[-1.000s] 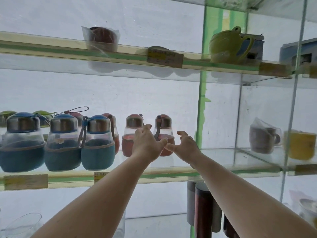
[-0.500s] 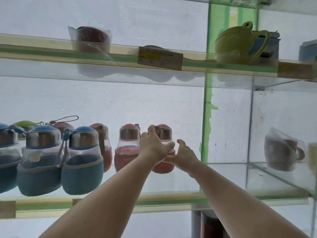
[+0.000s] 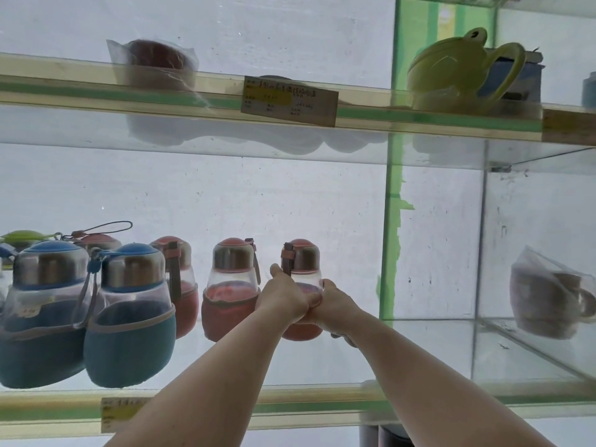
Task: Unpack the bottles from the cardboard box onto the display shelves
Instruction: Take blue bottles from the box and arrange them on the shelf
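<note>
Between both hands, left hand (image 3: 282, 298) and right hand (image 3: 332, 306) clasp the red bottle (image 3: 301, 275); nudging leftward could topple its neighbouring bottle (image 3: 230, 288).

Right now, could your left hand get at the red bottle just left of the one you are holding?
Probably yes. The left hand grips the rightmost red bottle, and the neighbouring red bottle stands right beside it with nothing between; the hand would have to let go first.
</note>
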Demonstrator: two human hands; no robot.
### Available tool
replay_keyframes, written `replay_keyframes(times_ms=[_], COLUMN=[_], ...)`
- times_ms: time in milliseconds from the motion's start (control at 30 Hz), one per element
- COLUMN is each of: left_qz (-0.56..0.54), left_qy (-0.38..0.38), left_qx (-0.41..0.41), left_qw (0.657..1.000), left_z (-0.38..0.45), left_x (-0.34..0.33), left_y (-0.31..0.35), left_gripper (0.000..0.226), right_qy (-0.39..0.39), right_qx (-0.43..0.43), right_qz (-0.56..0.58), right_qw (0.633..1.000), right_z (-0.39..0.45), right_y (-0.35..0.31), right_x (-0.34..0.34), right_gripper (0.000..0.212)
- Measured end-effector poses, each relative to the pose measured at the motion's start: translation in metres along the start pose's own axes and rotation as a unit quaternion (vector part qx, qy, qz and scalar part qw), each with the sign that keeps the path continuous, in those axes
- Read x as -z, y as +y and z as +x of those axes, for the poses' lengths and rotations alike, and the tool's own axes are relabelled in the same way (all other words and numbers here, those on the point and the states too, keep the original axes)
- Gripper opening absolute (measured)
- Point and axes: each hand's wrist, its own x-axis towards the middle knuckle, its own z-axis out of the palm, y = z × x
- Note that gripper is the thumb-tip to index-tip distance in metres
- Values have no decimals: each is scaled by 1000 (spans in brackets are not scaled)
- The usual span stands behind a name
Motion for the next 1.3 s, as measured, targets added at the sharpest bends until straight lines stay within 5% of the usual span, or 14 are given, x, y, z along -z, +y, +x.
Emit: replay_keyframes(times_ms=[700, 1067, 1300], left_qz=[-49, -30, -29], left_qy=[20, 38, 43], left_qx=[-64, -61, -73], left_qw=[997, 997, 996], left_z=[-44, -81, -83], left_x=[41, 98, 110], left_y=[6, -38, -61], left_gripper=[67, 78, 64], right_qy=[68, 63, 61], right_qx=[25, 39, 33], right_qz=[-5, -7, -44], right_qw=[997, 997, 997], right_z=[-57, -100, -101], right_y=[-41, -81, -90], right_x=[4, -53, -77], right_gripper=[70, 75, 75])
